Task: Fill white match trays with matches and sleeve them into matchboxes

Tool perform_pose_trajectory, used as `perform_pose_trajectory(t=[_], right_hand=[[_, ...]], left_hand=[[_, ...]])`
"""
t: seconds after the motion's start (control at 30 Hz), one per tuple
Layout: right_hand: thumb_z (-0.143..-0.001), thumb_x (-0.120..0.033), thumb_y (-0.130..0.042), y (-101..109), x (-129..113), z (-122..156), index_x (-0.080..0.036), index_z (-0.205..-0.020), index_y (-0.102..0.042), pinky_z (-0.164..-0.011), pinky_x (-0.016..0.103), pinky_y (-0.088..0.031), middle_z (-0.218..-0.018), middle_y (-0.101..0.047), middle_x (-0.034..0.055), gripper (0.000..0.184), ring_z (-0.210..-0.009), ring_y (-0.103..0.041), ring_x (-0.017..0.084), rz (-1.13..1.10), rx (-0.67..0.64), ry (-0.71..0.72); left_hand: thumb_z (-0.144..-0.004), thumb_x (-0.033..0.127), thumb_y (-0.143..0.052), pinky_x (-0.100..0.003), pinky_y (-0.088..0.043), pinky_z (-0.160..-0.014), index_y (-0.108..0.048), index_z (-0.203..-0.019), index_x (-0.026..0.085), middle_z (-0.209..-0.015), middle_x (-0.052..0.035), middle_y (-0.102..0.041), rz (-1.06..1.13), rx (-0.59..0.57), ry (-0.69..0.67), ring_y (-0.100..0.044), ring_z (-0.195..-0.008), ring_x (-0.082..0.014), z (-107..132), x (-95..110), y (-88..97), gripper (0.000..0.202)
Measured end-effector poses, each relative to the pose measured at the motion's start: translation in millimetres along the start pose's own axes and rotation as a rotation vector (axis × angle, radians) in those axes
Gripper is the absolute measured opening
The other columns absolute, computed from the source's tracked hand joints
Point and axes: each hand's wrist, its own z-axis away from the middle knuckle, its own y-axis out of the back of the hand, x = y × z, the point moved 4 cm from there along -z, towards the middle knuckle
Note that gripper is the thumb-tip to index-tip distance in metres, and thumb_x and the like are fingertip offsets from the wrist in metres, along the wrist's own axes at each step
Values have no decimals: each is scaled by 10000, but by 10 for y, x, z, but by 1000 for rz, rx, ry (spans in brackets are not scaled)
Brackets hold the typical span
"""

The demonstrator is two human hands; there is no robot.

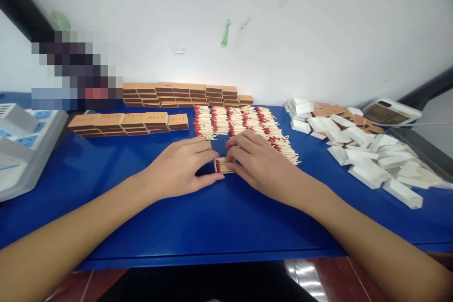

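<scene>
A small white matchbox tray filled with red-tipped matches lies on the blue table between my hands. My left hand curls around its left end, thumb and fingers closed on it. My right hand covers its right end, fingers bent down onto the matches. Just behind my hands lie rows of loose red-tipped matches.
Orange matchboxes stand stacked in a front row at left and a back row against the white wall. Empty white trays are heaped at right, with orange sleeves behind. A white power strip sits far left, a white device far right.
</scene>
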Motion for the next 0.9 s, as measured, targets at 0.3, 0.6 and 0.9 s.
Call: perform_pose_trajectory(t=[0.3, 0.6, 0.9], right_hand=[[-1055, -161, -499, 200, 401, 65, -206, -1012, -673, -950, 488, -478, -1074, -703, 136, 185, -1045, -570, 301, -48, 172, -92], [-1041, -201, -525, 81, 661, 83, -193, -1174, -712, -952, 496, -476, -1073, -675, 144, 229, -1071, -551, 315, -22, 94, -101], [-1039, -186, -553, -30, 667, 8, -173, -1020, -729, -948, 514, -508, -1034, -698, 155, 178, -1021, -582, 305, -13, 171, -32]], left_hand=[[-1017, 466, -660, -345, -536, -774, -753, -1084, 157, -909, -53, -731, 16, 22, 74, -683, -871, -216, 1, -73, 17, 329], [-1017, 469, -660, -359, -549, -807, -760, -1112, 154, -943, -61, -732, 42, -32, 38, -692, -900, -220, 14, -34, -8, 343], [-1021, 475, -654, -359, -556, -830, -760, -1120, 156, -959, -60, -737, 28, -28, 32, -699, -917, -220, 6, -30, -14, 351]])
